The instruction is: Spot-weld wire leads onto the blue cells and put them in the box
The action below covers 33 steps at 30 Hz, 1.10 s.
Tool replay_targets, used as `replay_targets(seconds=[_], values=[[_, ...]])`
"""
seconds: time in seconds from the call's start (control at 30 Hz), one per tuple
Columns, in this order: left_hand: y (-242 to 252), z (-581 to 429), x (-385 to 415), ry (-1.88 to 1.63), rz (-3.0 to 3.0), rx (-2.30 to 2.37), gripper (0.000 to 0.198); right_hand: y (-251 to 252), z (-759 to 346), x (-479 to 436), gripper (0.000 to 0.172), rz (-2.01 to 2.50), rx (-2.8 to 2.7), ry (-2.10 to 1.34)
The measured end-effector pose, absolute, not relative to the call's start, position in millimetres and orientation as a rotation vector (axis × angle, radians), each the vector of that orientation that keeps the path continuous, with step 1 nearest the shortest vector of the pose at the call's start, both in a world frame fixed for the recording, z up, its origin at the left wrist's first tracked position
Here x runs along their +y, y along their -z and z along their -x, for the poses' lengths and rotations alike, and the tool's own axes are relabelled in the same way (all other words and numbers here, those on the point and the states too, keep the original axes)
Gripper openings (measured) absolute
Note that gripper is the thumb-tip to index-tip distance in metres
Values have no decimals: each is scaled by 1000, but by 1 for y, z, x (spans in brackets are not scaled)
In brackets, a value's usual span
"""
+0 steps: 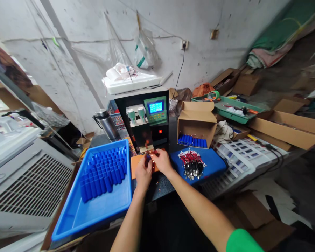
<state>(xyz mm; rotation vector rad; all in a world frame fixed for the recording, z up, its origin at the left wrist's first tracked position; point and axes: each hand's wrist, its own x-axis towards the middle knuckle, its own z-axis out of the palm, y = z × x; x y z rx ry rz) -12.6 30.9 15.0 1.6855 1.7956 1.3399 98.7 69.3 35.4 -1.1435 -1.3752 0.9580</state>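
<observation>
My left hand and my right hand meet on an orange plate under the tip of a black spot welder. Both hands are closed around one small blue battery cell, held at the welder's electrodes. A blue tray full of several blue cells lies just left of my left hand. A bunch of red and black wire leads rests on a blue pad to the right of my right hand.
An open cardboard box with more blue cells stands behind the leads. A steel jug sits left of the welder. A green tool tray, larger cartons and a white slotted unit surround the bench.
</observation>
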Motion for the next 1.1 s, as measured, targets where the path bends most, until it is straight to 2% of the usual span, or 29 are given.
replay_targets(seconds=[0.37,0.5,0.7,0.9,1.1], values=[[-17,13,31,-1358,-1715,1716,36,-23,-111,69,13,1024,-1474,-959],[-17,14,30,-1360,-1721,1721,34,-17,-114,68,21,1064,-1520,-929],[-23,10,32,-1328,-1681,1736,33,-17,-119,69,24,1000,-1431,-1112],[-30,25,17,-1500,-1424,1591,39,-24,-126,68,35,958,-1339,-1246],[-30,40,-10,-1200,-1814,1828,31,-25,-128,67,39,933,-1290,-1294]])
